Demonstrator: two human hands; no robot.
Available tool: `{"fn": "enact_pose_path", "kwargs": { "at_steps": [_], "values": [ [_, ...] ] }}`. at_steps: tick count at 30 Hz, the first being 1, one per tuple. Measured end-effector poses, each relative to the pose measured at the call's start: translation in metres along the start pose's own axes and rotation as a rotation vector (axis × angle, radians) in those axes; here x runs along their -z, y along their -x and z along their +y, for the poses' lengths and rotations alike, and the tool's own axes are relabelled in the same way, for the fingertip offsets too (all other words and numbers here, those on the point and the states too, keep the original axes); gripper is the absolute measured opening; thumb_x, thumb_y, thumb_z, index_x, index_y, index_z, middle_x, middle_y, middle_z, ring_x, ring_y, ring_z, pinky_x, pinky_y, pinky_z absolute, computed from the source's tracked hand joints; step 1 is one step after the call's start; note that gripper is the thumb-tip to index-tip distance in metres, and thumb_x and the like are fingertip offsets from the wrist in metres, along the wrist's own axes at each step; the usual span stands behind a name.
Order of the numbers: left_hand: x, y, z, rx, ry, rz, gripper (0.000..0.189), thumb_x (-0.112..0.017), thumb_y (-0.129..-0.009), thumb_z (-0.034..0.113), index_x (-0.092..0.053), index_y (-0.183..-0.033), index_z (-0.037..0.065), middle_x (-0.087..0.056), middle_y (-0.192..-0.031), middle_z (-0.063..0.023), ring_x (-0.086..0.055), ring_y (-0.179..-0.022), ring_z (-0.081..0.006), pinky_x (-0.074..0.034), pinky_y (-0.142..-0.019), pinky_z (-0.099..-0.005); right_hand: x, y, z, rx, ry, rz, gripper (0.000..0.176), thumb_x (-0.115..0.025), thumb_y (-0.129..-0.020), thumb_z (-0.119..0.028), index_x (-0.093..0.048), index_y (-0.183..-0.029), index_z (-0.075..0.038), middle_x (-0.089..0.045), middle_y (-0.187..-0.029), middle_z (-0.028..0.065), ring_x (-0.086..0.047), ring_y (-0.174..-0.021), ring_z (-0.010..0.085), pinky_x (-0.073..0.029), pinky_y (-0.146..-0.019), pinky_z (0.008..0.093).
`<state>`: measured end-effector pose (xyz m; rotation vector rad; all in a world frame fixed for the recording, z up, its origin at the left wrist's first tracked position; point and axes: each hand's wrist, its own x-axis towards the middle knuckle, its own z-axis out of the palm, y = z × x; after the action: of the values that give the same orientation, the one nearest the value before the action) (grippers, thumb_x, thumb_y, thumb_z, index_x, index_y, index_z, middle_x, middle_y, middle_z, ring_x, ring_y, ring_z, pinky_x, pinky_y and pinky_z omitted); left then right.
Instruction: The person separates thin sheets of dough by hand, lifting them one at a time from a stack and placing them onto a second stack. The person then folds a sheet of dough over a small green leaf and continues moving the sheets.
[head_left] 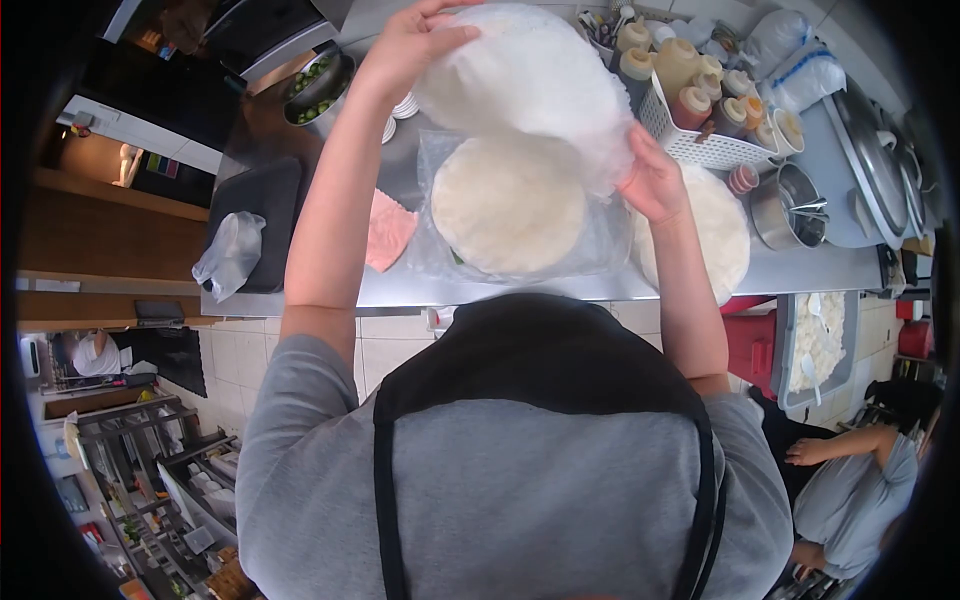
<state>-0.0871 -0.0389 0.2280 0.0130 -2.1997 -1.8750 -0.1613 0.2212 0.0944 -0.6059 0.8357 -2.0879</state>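
My left hand (412, 48) grips the far left edge of a large, thin, white round sheet (525, 75), possibly flatbread or rice paper. My right hand (655, 178) pinches the sheet's right edge. The sheet is raised and tilted above the counter, its lower edge overhanging a pale round flatbread (508, 210). That flatbread lies flat on a clear plastic sheet (432, 262), just in front of my body. A second pale round (718, 235) lies to the right, partly hidden by my right forearm.
A white basket (690, 150) of sauce bottles stands back right, beside a metal pot (785, 205). A pink cloth (388, 230), a plastic bag (232, 255) and a pot of green produce (318, 85) are left. Another person (860, 490) is at lower right.
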Motion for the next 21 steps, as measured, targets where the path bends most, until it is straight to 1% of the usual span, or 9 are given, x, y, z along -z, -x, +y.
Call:
{"fn": "enact_pose_path", "kwargs": {
  "at_steps": [2, 3, 6, 8, 12, 14, 16, 18, 21],
  "values": [
    [-0.006, 0.000, 0.001, 0.008, 0.039, -0.018, 0.034, -0.057, -0.077, 0.000, -0.052, -0.111, 0.002, -0.061, -0.092, -0.0046, -0.056, -0.081, -0.0091, -0.044, -0.073, -0.0208, -0.004, 0.003, -0.009, 0.031, -0.157, -0.016, 0.051, -0.048, -0.087, -0.028, -0.032, -0.127, 0.000, -0.041, -0.127, 0.0115, -0.041, -0.116, 0.0210, -0.034, -0.096, 0.0375],
    [-0.010, -0.001, 0.002, 0.010, 0.075, -0.035, 0.035, -0.057, -0.077, 0.000, -0.051, -0.112, 0.002, -0.061, -0.093, -0.0043, -0.056, -0.081, -0.0088, -0.044, -0.073, -0.0205, -0.002, 0.003, -0.006, 0.032, -0.156, -0.010, 0.051, -0.048, -0.087, -0.028, -0.032, -0.127, 0.000, -0.041, -0.127, 0.0115, -0.041, -0.116, 0.0210, -0.034, -0.096, 0.0375],
    [-0.025, -0.003, 0.005, 0.003, -0.066, -0.107, 0.034, -0.056, -0.078, 0.000, -0.051, -0.111, 0.002, -0.061, -0.092, -0.0042, -0.056, -0.081, -0.0088, -0.044, -0.073, -0.0207, 0.005, 0.001, 0.010, 0.026, -0.045, 0.064, 0.047, -0.054, -0.084, -0.020, -0.038, -0.123, 0.000, -0.047, -0.121, 0.0116, -0.046, -0.111, 0.0204, -0.037, -0.093, 0.0347],
    [-0.034, -0.007, 0.007, 0.015, -0.079, -0.131, 0.034, -0.056, -0.078, 0.000, -0.051, -0.111, 0.002, -0.061, -0.092, -0.0042, -0.056, -0.081, -0.0088, -0.044, -0.073, -0.0207, 0.006, 0.000, 0.019, -0.130, 0.205, 0.189, 0.047, -0.057, -0.081, -0.011, -0.039, -0.122, 0.000, -0.051, -0.115, 0.0124, -0.050, -0.106, 0.0206, -0.040, -0.090, 0.0327],
    [-0.044, -0.015, 0.010, 0.038, 0.031, -0.157, 0.034, -0.056, -0.078, 0.000, -0.051, -0.112, 0.002, -0.061, -0.092, -0.0043, -0.056, -0.082, -0.0086, -0.044, -0.073, -0.0206, 0.020, -0.001, 0.003, -0.183, 0.154, 0.180, 0.048, -0.058, -0.079, -0.008, -0.038, -0.122, 0.001, -0.052, -0.113, 0.0131, -0.053, -0.103, 0.0206, -0.042, -0.089, 0.0327],
    [-0.044, -0.020, 0.008, 0.037, 0.032, -0.109, 0.034, -0.056, -0.078, 0.000, -0.051, -0.112, 0.002, -0.061, -0.092, -0.0043, -0.056, -0.082, -0.0087, -0.044, -0.073, -0.0207, 0.021, 0.005, -0.016, 0.047, -0.116, 0.116, 0.045, -0.059, -0.078, -0.007, -0.042, -0.118, 0.003, -0.053, -0.112, 0.0126, -0.053, -0.102, 0.0208, -0.042, -0.088, 0.0325],
    [-0.042, -0.027, 0.001, 0.035, 0.033, -0.063, 0.034, -0.055, -0.078, 0.000, -0.051, -0.112, 0.002, -0.061, -0.092, -0.0044, -0.056, -0.082, -0.0088, -0.044, -0.073, -0.0208, 0.028, 0.005, -0.018, 0.082, 0.003, 0.172, 0.040, -0.059, -0.079, -0.008, -0.046, -0.115, 0.003, -0.055, -0.110, 0.0122, -0.053, -0.102, 0.0207, -0.043, -0.088, 0.0322],
    [-0.039, -0.035, -0.018, -0.019, -0.062, -0.012, 0.034, -0.055, -0.078, 0.001, -0.051, -0.112, 0.003, -0.061, -0.092, -0.0045, -0.056, -0.083, -0.0093, -0.044, -0.074, -0.0212, 0.035, 0.007, -0.021, -0.010, 0.112, 0.237, 0.036, -0.058, -0.080, -0.009, -0.048, -0.113, 0.003, -0.055, -0.109, 0.0122, -0.054, -0.101, 0.0207, -0.044, -0.086, 0.0318],
    [-0.042, -0.038, -0.039, 0.038, 0.031, -0.036, 0.036, -0.058, -0.078, 0.004, -0.051, -0.114, 0.005, -0.061, -0.092, -0.0043, -0.056, -0.084, -0.0089, -0.043, -0.077, -0.0210, 0.053, 0.018, -0.043, -0.014, 0.155, 0.241, 0.037, -0.058, -0.080, -0.009, -0.047, -0.114, 0.002, -0.055, -0.109, 0.0116, -0.055, -0.098, 0.0199, -0.044, -0.085, 0.0312]
  ]
}}
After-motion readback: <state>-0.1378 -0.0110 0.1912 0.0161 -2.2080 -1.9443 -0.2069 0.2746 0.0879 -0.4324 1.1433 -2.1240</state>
